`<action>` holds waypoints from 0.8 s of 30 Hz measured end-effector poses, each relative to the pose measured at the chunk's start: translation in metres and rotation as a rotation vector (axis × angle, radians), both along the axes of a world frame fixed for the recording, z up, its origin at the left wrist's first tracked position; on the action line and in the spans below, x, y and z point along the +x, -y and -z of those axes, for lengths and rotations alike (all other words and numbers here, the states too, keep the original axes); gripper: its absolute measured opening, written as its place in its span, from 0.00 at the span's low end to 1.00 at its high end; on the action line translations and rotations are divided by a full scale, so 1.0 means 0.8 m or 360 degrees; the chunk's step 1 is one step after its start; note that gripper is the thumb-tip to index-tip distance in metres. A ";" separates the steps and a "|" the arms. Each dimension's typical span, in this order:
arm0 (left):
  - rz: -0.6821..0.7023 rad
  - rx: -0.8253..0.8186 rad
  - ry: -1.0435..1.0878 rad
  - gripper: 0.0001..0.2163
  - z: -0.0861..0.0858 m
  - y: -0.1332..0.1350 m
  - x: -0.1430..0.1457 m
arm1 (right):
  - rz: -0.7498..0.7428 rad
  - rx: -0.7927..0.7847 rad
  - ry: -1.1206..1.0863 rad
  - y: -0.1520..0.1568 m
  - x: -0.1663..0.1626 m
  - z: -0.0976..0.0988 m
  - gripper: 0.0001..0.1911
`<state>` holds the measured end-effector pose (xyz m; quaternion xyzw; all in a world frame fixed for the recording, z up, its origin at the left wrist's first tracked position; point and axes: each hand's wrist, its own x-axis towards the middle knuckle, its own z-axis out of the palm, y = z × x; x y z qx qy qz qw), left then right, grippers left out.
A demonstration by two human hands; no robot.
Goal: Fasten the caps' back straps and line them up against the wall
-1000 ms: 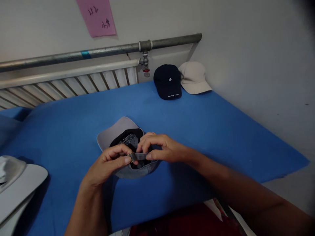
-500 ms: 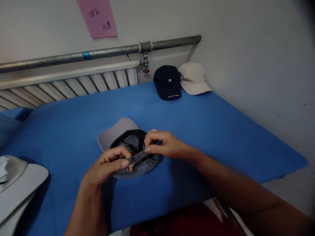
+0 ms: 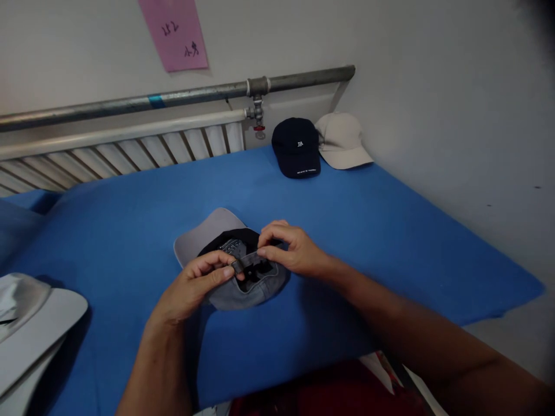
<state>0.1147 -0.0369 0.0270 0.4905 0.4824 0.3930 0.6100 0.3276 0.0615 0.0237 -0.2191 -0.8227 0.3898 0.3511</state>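
A grey cap [image 3: 203, 237] lies upside down on the blue table cover [image 3: 347, 231], its brim pointing away from me and its dark lining showing. My left hand [image 3: 195, 286] pinches the metal buckle end of the cap's back strap [image 3: 247, 261]. The other end of that strap is pinched in my right hand [image 3: 288, 251], just to the right. The strap runs tight and short between my two hands, above the cap's opening.
At the far edge a dark navy cap [image 3: 297, 147] and a beige cap [image 3: 342, 141] sit side by side by the wall. A pale wide-brimmed hat [image 3: 30, 326] lies at the near left. A radiator [image 3: 121, 153], a metal pipe [image 3: 182, 95] and a pink paper note [image 3: 176, 32] are behind.
Both hands have moved up and away from me with the strap. The strap stretch between them, longer half a second ago, is shorter again now.
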 end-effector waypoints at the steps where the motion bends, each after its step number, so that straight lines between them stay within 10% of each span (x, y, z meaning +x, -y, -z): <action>1: 0.0014 -0.0012 0.0004 0.06 0.001 0.000 0.001 | -0.0004 0.0142 -0.0006 0.002 -0.001 0.000 0.02; 7: -0.0006 -0.0128 -0.0013 0.06 0.007 -0.002 0.005 | -0.0275 0.0512 0.0066 0.016 -0.007 0.005 0.12; 24: -0.0240 0.0126 -0.0213 0.08 0.012 -0.007 0.012 | -0.0161 0.0154 0.0058 0.023 -0.010 0.018 0.11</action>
